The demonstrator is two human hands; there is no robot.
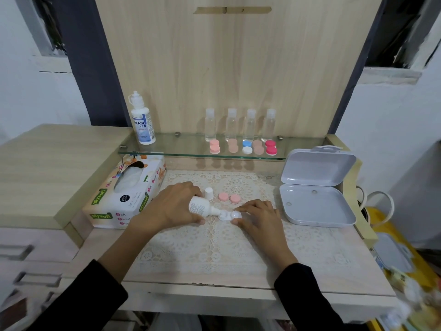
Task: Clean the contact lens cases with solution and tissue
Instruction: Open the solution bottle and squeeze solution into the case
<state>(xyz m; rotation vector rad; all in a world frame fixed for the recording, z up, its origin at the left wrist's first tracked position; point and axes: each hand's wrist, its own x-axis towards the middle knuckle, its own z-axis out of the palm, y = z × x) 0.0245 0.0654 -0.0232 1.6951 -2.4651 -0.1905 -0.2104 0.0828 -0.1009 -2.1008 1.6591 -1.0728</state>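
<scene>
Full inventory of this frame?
small solution bottle: 1, white, held tilted
open lens case: 1, white, on lace mat
bottle cap: 1, white, mat
loose lids: 2, pink, mat
tissue box: 1, white-green, left of mat
large solution bottle: 1, white, glass shelf
clear bottles: 4, clear, shelf
closed lens cases: 5, pink/peach/blue-white/red, shelf
storage box: 1, pale grey, open, right
left hand: grips small bottle
right hand: pinches open case

Dim, flat indoor light; soft shadows; wide-angle bending, blurred lower corners.
</scene>
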